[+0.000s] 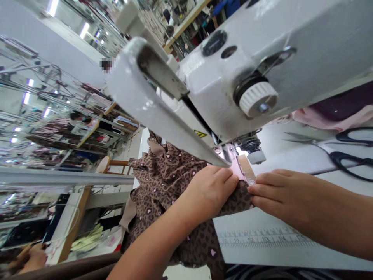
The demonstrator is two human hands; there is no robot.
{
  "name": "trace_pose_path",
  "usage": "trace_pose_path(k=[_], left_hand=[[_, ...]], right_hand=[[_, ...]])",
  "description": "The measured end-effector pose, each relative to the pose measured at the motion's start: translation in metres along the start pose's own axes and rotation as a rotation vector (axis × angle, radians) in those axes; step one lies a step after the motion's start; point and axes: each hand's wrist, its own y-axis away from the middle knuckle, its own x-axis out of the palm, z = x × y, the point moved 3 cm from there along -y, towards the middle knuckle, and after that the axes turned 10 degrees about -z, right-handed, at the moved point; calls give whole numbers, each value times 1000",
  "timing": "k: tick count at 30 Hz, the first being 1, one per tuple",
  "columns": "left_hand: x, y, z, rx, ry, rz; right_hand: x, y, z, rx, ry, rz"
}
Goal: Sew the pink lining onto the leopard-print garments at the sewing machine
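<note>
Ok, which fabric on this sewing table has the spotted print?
The brown leopard-print fabric under the left hand. The pink piece beside it, and the pink cloth and dark purple cloth beyond the scissors, look plain.

Garment wkshop: sewing mach. (215, 89), scissors (316, 142), cloth stacks (49, 140) in bkgd.

Both forearms bare. Left forearm (157, 237) slants up and rightward from the lower edge of view; wrist nearly straight. Left hand (214, 188) palm down, back uppermost, fingers bent forward; its underside is hidden. Right forearm (326, 212) comes in from the right edge, sloping slightly up toward the left. Right hand (275, 194) back outward, fingers bunched, tips close together; exact grip unclear. Hands near each other, not touching, fingertips converging.
</note>
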Motion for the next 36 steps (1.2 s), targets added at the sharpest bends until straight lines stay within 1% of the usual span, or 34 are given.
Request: trace_pose_path(k=[3,9,13,18,20,23,25,28,32,36], left_hand=[[2,-1,0,-6,12,15],[2,-3,2,-17,46,42],[0,-3,4,-36,68,56],[-7,-5,5,-52,135,69],[-9,-5,4,-59,150,84],[-11,-4,-2,-66,148,107],[-11,-1,-6,-74,121,106],[-8,3,-10,-103,86,108],[-6,5,-13,-99,88,79],[-11,6,-23,-55,40,-19]], right_hand=[[0,0,-1,3,-3,19],[1,2,-1,5,0,-13],[6,3,-1,15,-7,14],[5,0,-12,73,32,-10],[2,-2,-19,124,66,-20],[1,-3,-25,164,91,32],[1,-3,-26,158,98,52],[2,-2,-25,138,113,37],[3,-1,-23,112,137,26],[2,-3,-23,133,132,61]])
